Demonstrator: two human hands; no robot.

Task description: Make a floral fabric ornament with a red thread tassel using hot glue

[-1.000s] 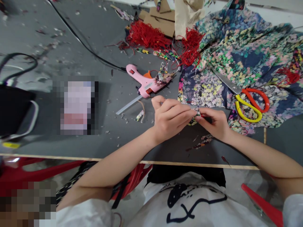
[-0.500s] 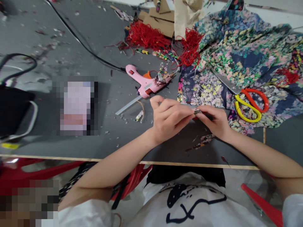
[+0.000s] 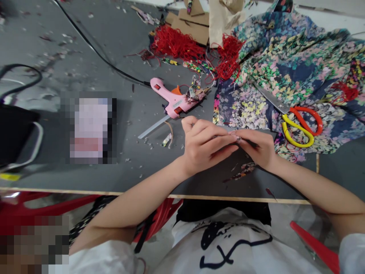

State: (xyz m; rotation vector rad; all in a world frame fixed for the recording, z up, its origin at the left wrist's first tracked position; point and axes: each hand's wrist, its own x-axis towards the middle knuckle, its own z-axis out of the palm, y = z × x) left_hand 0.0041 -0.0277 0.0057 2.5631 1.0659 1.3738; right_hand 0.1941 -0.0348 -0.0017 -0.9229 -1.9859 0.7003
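My left hand (image 3: pixel 203 144) and my right hand (image 3: pixel 256 146) meet fingertip to fingertip above the table, near its front edge. Pinched between them is a small patterned piece of fabric (image 3: pixel 237 138), mostly covered by the fingers, so its shape does not show. Below the hands lie some dark floral fabric scraps (image 3: pixel 243 171). A pink hot glue gun (image 3: pixel 178 101) rests just beyond my left hand, with a clear glue stick (image 3: pixel 154 127) poking from its back. To the right of my right hand, scissors (image 3: pixel 298 123) with red and yellow handles lie on a floral cloth (image 3: pixel 302 72).
Red thread bundles (image 3: pixel 178 43) and cardboard pieces (image 3: pixel 192 24) sit at the back. A black cord (image 3: pixel 94 47) runs from the glue gun to the upper left. A blurred phone (image 3: pixel 91 127) and a black bag (image 3: pixel 17 133) are on the left. Small scraps litter the table (image 3: pixel 128 160).
My fingertips have shifted slightly around the small fabric piece, the two hands overlapping more, and less of the piece shows. The things on the table have stayed in place.
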